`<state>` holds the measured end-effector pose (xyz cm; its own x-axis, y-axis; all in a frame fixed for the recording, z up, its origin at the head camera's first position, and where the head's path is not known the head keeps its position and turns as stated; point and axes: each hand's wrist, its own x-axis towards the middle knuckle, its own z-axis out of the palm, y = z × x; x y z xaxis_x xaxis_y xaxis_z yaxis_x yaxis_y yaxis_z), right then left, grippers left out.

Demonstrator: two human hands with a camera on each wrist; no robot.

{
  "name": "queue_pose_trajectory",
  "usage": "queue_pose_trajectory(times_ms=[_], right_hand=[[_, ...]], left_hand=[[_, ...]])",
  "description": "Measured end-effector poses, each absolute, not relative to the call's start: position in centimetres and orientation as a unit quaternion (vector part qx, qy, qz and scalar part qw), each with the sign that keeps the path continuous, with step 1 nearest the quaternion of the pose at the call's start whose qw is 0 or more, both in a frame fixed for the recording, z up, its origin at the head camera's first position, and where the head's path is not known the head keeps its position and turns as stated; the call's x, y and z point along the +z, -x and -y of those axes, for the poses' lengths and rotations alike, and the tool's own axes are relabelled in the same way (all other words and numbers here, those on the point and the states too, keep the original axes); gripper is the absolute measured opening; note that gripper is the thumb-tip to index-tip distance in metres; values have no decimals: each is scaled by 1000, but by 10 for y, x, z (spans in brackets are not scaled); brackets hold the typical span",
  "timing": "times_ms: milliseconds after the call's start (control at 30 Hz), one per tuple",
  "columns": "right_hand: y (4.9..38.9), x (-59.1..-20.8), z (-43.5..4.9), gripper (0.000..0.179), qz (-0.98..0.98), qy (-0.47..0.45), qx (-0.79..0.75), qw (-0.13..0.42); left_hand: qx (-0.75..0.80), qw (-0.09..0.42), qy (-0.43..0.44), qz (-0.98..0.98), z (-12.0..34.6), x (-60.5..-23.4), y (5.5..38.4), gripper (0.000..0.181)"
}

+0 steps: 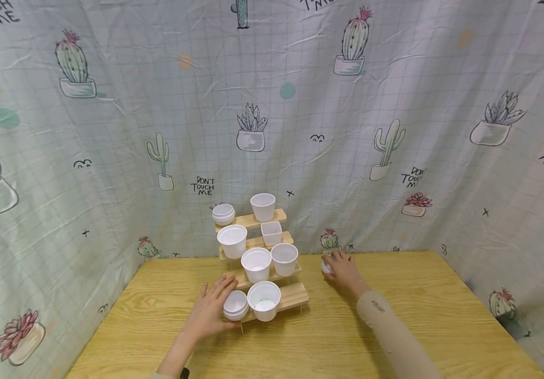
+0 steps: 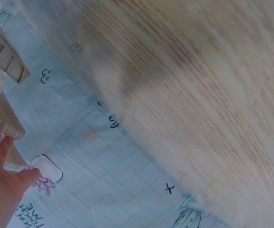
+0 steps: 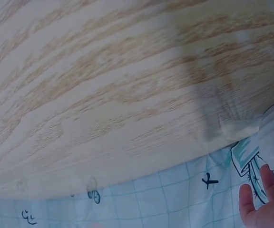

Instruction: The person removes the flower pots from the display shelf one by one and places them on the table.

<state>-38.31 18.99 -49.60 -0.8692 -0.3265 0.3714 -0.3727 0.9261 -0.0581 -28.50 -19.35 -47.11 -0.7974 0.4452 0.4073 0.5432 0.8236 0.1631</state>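
Sleeve [image 1: 395,331] over table [image 1: 319,342]; white pots [image 1: 256,265] crowd tiered stand [image 1: 294,296]; cactus-print curtain [image 1: 290,58] behind.

On the pale grey-green, grid-patterned cloth curtain [image 1: 281,163], black hand-drawn capitals [image 1: 204,186] read "DON'T TOUCH ME" left of centre. Further right the same phrase loses letters in a fold; at the upper left "TOUCH ME" remains, and a top-edge copy is cut off. The left wrist view shows "TOUCH ME" turned round. Dark print [image 1: 378,306] on the beige fabric right sleeve [image 1: 397,334] is illegible.
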Motion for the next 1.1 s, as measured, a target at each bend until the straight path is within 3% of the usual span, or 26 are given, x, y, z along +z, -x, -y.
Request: queue_pose_trajectory(times_ms=[267,500,867,1100], right_hand=[[384,-499,-195,58,957,-191,89,199],[377,-494,-199,60,959,-190,101,185],[362,-489,-203,55,932,-218,94,274],[346,-484,-200,53,919,-247,99,291]], left_hand=[[-141,174,271,936,196,-468,286,100],[-140,178,275,934,195,-468,285,99],[-144,184,273,933,195,-470,285,99],[-143,183,273,933,196,-472,286,99]])
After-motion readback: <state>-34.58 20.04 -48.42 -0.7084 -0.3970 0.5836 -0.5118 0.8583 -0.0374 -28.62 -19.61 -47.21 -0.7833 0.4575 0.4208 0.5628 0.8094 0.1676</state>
